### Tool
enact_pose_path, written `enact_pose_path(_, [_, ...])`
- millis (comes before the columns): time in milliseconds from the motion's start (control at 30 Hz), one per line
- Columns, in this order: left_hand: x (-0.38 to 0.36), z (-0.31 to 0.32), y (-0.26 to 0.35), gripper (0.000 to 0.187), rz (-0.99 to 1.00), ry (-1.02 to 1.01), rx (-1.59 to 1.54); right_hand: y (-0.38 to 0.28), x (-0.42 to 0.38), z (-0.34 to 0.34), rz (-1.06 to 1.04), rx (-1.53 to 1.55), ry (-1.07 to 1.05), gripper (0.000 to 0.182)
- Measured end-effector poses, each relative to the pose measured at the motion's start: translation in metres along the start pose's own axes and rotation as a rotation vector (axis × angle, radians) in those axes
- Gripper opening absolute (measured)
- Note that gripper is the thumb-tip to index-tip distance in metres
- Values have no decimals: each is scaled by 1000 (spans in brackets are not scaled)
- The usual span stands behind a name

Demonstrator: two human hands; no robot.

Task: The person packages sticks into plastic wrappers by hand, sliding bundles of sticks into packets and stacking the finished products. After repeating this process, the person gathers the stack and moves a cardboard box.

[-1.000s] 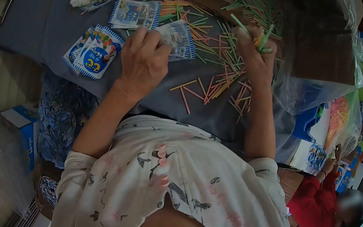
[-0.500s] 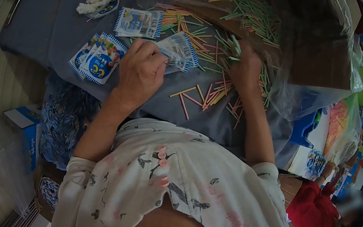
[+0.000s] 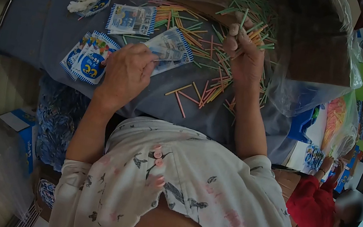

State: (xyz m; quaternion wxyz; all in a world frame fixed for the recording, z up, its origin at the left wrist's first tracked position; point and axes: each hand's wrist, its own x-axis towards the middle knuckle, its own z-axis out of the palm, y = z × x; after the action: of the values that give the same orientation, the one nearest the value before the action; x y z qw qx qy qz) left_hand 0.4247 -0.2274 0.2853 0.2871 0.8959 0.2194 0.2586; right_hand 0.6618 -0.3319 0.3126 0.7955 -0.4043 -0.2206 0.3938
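Many sticks [image 3: 180, 105] strew grey cloth [image 3: 41, 28] beside cardboard [image 3: 318, 65], left hand [image 3: 126, 70] pinching a packet [image 3: 169, 49], right [image 3: 247, 61] grasping sticks.

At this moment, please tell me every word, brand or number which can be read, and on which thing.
"CC" or "ee", not certain: fanned blue-and-white plastic packets; their smaller lettering is blurred.
Too small to read: print on the flat white-and-blue plastic packet and the translucent blue-edged plastic packet at the left hand.
Too blurred: white marks on the blue-and-white box, lower left.
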Motion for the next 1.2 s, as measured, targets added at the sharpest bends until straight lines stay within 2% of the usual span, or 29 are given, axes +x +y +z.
enact_pose_path(67, [0, 3, 0, 7, -11, 36, -33, 9, 2, -13, 83, 85, 2, 27])
enact_pose_path(133, [2, 5, 1, 7, -23, 69, -61, 15, 3, -22, 136, 335, -237, 28])
enact_pose_path(167, [4, 6, 3, 7, 22, 126, -57, 16, 4, -22, 142, 338, -238, 28])
enact_pose_path(233, [3, 9, 1, 7, 61, 181, -59, 11, 1, -14, -122, 51, -296, 23])
enact_pose_path(267, [2, 13, -1, 7, 36, 150, -20, 15, 2, -12, -121, 47, -294, 23])
enact_pose_path(333, [2, 16, -2, 7, 21, 121, 14, 25, 6, -4, -192, -464, 8, 13])
enact_pose_path(367, [2, 16, -2, 8, 22, 134, 19, 29, 5, -8, -200, -467, 13, 13])
enact_pose_path(433, [3, 14, -1, 9, 14, 153, 25, 39, 3, -18, -184, -812, -138, 10])
enact_pose_path(467, [4, 9, -1, 10, -14, 119, 11, 41, 5, -19, -176, -810, -152, 10])
enact_pose_path(567, [5, 6, -3, 12, -42, 72, -18, 34, 3, -25, -23, -775, -239, 25])
enact_pose_path(700, [10, 12, -9, 13, -56, 126, -176, 37, -4, -13, -16, -797, -298, 30])
enact_pose_path(767, [11, 13, -1, 13, -55, 151, -200, 40, -3, -5, -105, -565, -149, 34])
enact_pose_path(800, [12, 13, 3, 13, -55, 180, -227, 37, -3, -2, -99, -557, -160, 34])
enact_pose_path(867, [15, 15, 10, 13, -92, 195, -279, 20, -2, 6, -242, -271, -135, 35])
enact_pose_path(900, [17, 18, 13, 14, -118, 202, -343, 13, -2, 14, -244, -269, -132, 35])
enact_pose_path(967, [20, 25, 18, 15, -171, 165, -440, 4, -3, 30, -366, -78, -184, 35])
enact_pose_path(1000, [21, 28, 21, 16, -230, 135, -533, 2, -3, 34, -373, -80, -179, 35])
enact_pose_path(1067, [27, 32, 29, 18, -227, 127, -573, 1, -3, 40, -496, -158, -252, 37])
enact_pose_path(1200, [36, 35, 38, 21, -247, 82, -592, 10, -6, 37, -553, -345, -199, 39])
